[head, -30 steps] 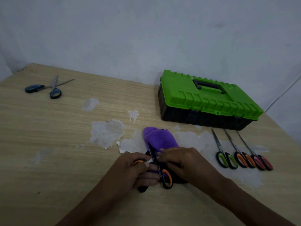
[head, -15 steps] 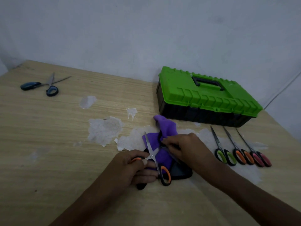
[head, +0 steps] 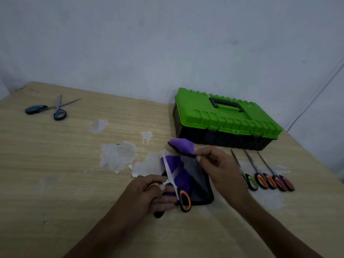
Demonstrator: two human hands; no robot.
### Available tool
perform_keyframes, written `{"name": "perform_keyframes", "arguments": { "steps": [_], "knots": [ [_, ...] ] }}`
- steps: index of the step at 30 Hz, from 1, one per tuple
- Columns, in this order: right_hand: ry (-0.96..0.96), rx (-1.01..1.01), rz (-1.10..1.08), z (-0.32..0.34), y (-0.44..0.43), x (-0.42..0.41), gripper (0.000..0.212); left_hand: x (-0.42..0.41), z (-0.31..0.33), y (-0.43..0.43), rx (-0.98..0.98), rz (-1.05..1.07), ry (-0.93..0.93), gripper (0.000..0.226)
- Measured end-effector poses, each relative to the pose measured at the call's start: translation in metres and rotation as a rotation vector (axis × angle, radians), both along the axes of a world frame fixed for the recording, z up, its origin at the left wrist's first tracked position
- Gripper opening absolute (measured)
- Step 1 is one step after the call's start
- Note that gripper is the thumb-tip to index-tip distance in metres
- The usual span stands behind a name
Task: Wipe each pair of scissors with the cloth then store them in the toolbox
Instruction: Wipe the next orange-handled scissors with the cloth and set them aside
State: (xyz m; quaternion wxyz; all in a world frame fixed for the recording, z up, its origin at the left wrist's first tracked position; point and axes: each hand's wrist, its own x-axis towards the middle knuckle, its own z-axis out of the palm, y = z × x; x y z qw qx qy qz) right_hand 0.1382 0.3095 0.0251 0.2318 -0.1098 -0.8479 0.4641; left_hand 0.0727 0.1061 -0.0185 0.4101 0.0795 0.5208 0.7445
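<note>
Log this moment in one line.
step: wiping | left hand: grips orange scissors, blades open | right hand: pinches purple cloth | toolbox: lid closed

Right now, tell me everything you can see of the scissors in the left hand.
The held scissors have silver metal blades and black handles with orange-lined loops, plastic by the look. They are open, blades crossed; one blade points away toward the wall. They lie over the purple cloth. The left hand grips one loop; the other loop sits free. The right hand pinches the cloth, not the scissors.
</note>
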Motion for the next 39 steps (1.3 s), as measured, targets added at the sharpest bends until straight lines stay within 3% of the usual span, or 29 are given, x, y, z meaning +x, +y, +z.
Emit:
{"name": "perform_keyframes", "arguments": {
  "steps": [4, 9, 12, 16, 21, 26, 29, 33, 39],
  "knots": [
    [-0.164, 0.551, 0.295, -0.018, -0.025, 0.003, 0.023, -0.001, -0.002, 0.003, -0.017, 0.018, -0.023, 0.019],
    [-0.303, 0.75, 0.255, -0.02, -0.015, -0.018, 0.028, -0.004, -0.006, 0.004, -0.037, 0.018, -0.027, 0.019],
    [-0.41, 0.803, 0.216, -0.016, -0.016, -0.028, 0.028, -0.003, -0.005, 0.004, -0.038, 0.011, 0.005, 0.02],
    [-0.407, 0.781, 0.164, -0.018, -0.014, -0.033, 0.027, -0.001, -0.006, 0.003, -0.031, 0.026, 0.018, 0.021],
    [-0.175, 0.505, -0.079, -0.028, 0.004, -0.031, 0.016, 0.003, -0.002, -0.004, -0.019, 0.036, 0.033, 0.022],
    [-0.127, 0.078, -0.194, -0.022, 0.01, -0.027, 0.02, 0.002, 0.0, -0.006, -0.036, 0.041, 0.003, 0.022],
    [-0.07, 0.246, 0.005, -0.011, -0.009, -0.008, 0.019, 0.002, 0.001, -0.004, -0.04, 0.044, -0.003, 0.02],
    [-0.165, 0.624, 0.271, -0.022, -0.035, -0.006, 0.02, 0.0, -0.002, 0.001, -0.057, 0.032, 0.007, 0.02],
    [-0.31, 0.716, 0.118, -0.029, -0.012, -0.036, 0.025, 0.0, 0.0, -0.001, -0.045, 0.023, 0.0, 0.021]
  ]
}}
